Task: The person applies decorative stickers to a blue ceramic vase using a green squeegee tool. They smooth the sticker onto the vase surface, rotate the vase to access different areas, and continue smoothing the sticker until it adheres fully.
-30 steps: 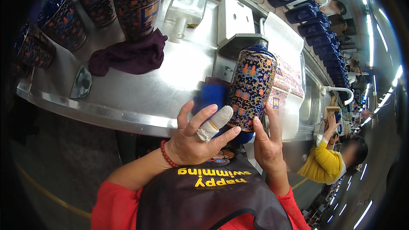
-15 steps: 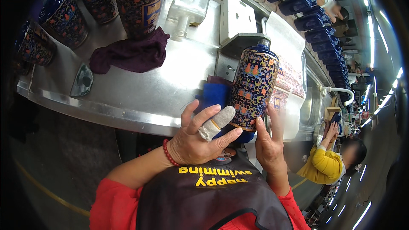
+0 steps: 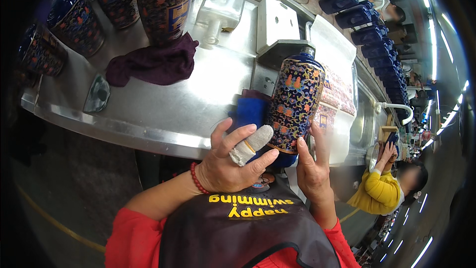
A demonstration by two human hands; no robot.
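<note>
A dark blue bottle (image 3: 296, 99) with a colourful floral wrap and clear threaded neck is tilted in front of me, its base towards me. The stretched, spread fingers of my left hand (image 3: 223, 164) are at its lower left side. A grey cloth cover (image 3: 253, 144) sits on one finger, its tip against or very near the wrap. Beside the lower right edge, my right hand (image 3: 315, 171) has its thumb on the wrap and a finger along the side, steadying the bottle. A blue block-like thing (image 3: 249, 111) lies left of the bottle.
On the metal table (image 3: 168, 99) lie a purple cloth (image 3: 153, 62), a scraper-like piece (image 3: 97, 93) and a clear bottle (image 3: 223, 0). Several decorated bottles (image 3: 74, 20) stand far left. Patterned sheets (image 3: 334, 89) lie right, near a row of blue bottles (image 3: 349, 15). A co-worker (image 3: 379, 188) sits right.
The row of blue bottles at the upper right has shifted along its line. My hands and the decorated bottle have hardly moved.
</note>
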